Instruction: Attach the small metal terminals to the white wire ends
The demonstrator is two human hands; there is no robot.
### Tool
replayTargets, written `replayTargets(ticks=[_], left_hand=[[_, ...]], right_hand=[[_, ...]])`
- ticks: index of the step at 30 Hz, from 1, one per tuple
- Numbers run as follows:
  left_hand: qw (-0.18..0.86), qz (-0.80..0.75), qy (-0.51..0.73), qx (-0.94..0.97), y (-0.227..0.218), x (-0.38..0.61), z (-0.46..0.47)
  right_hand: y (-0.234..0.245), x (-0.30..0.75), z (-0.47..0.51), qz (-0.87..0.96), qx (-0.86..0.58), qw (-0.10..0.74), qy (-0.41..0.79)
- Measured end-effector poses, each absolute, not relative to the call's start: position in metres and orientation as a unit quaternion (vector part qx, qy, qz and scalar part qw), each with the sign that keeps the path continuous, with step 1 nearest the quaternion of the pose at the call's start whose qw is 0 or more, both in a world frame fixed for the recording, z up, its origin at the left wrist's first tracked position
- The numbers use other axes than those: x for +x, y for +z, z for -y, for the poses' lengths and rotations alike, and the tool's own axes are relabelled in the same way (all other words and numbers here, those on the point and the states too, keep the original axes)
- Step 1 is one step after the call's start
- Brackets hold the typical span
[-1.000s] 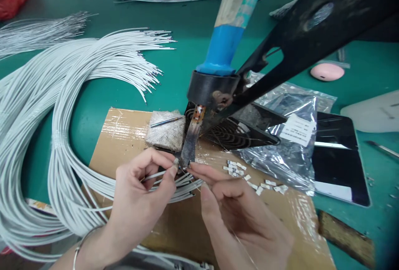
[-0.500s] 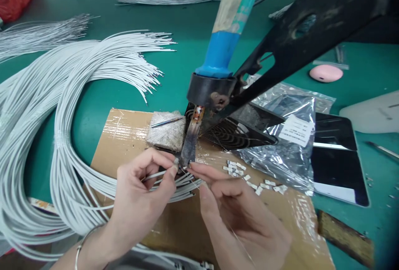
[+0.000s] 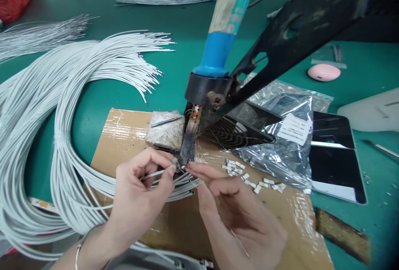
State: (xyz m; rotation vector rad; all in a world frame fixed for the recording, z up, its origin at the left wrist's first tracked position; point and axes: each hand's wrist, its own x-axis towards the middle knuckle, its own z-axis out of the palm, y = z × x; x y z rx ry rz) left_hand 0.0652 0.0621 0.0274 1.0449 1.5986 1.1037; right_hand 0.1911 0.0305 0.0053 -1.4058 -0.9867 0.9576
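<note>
My left hand (image 3: 145, 191) pinches the end of a white cable (image 3: 153, 174) between thumb and forefinger, just under the tip of a soldering iron (image 3: 188, 141). The iron has a blue handle and points down from a black stand arm (image 3: 280, 49). From the right, my right hand (image 3: 237, 211) holds a thin solder wire (image 3: 236, 239) and brings it to the same spot at the iron tip. Several other white cable ends (image 3: 182, 191) lie below the fingertips. What exactly sits at the joint is too small to make out.
A large bundle of white cables (image 3: 67, 116) fills the left. On the cardboard (image 3: 168, 228) lie a wrapped block (image 3: 165, 130) with a metal rod on it and small white pieces (image 3: 233, 167). A plastic bag (image 3: 280, 157), black device (image 3: 336, 162) and brown bar (image 3: 343, 234) are right.
Both hands keep their grips and have hardly moved. The view has shifted slightly, so the iron and the things on the right appear a little farther left.
</note>
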Motion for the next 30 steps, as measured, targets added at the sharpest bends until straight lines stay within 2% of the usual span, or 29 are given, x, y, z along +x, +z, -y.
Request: replayTargets(ticks=[12, 22, 30], left_hand=[[0.475, -0.642, 0.396, 0.453, 0.0286, 0.0602, -0.0625], [0.458, -0.645, 0.440, 0.425, 0.0318, 0.0661, -0.0668], [0.467, -0.646, 0.413, 0.441, 0.0299, 0.0613, -0.0623]], right_hand=[[0.0002, 0.1936, -0.0311, 0.435, -0.600, 0.551, 0.382], [0.0030, 0.1924, -0.0333, 0.434, -0.591, 0.562, 0.382], [0.0034, 0.1912, -0.0322, 0.431, -0.597, 0.564, 0.374]])
